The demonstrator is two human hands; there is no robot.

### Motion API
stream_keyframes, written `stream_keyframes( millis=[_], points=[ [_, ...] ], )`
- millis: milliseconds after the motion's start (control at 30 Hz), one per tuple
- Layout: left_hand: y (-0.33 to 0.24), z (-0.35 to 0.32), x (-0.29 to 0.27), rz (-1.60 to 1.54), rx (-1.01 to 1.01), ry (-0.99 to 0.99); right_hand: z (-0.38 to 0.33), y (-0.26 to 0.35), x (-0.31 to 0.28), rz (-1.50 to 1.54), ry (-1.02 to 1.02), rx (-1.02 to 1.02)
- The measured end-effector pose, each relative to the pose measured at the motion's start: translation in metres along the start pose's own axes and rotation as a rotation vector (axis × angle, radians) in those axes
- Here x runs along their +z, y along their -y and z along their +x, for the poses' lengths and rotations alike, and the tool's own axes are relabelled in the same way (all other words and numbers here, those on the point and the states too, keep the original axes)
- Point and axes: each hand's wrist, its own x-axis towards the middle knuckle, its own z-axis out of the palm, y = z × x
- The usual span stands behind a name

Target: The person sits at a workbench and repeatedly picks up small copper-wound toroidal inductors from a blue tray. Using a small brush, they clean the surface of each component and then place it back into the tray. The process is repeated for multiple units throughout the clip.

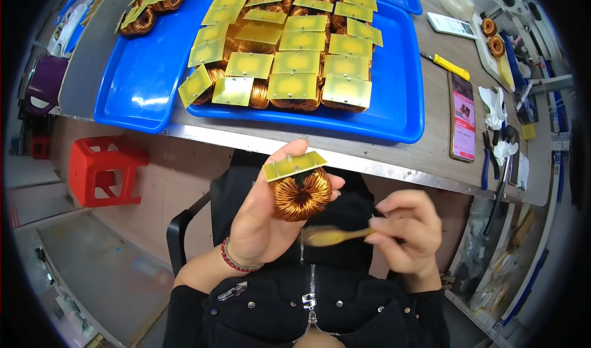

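In my left hand (253, 225) rests a copper-wound toroidal coil (300, 197), its winding facing me. A small yellow-green board (297, 164) sits across its top edge, with short metal pins sticking up. My fingers curl behind and around the coil. Lower to the right, my right hand (411, 232) pinches a thin yellow tool (332, 234) between thumb and fingers. Its wide left end points toward my left palm, just below the coil and apart from it. Motion blurs that end, so its exact kind is unclear.
A blue tray (403, 101) on the bench holds several coils with boards; another blue tray (132, 105) stands left of it. To the right lie a phone (462, 117), a yellow-handled cutter (451, 66) and pliers (486, 160). A red stool (101, 175) stands left below the bench.
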Motion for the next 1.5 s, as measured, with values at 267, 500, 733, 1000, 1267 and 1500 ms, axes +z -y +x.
stream_keyframes(
  millis=[267,500,733,1000,1267,1500],
  points=[
    [0.001,-0.001,-0.003,-0.137,-0.095,-0.049,-0.005,-0.005,-0.007,-0.058,-0.280,0.034],
    [-0.002,-0.003,-0.002,-0.238,-0.125,-0.111,-0.004,-0.004,-0.005,-0.052,-0.317,0.049],
    [-0.009,-0.006,0.000,-0.202,-0.171,-0.136,-0.003,-0.005,-0.006,-0.076,-0.344,0.033],
    [-0.008,-0.002,0.003,-0.047,-0.153,-0.197,-0.004,0.001,-0.003,-0.151,-0.248,0.002],
    [-0.005,-0.004,0.004,-0.094,-0.097,-0.128,0.014,-0.003,0.009,-0.735,-0.382,-0.118],
    [-0.006,-0.002,0.001,0.025,-0.066,-0.169,0.007,0.024,0.006,-0.153,0.190,0.111]
  ],
)
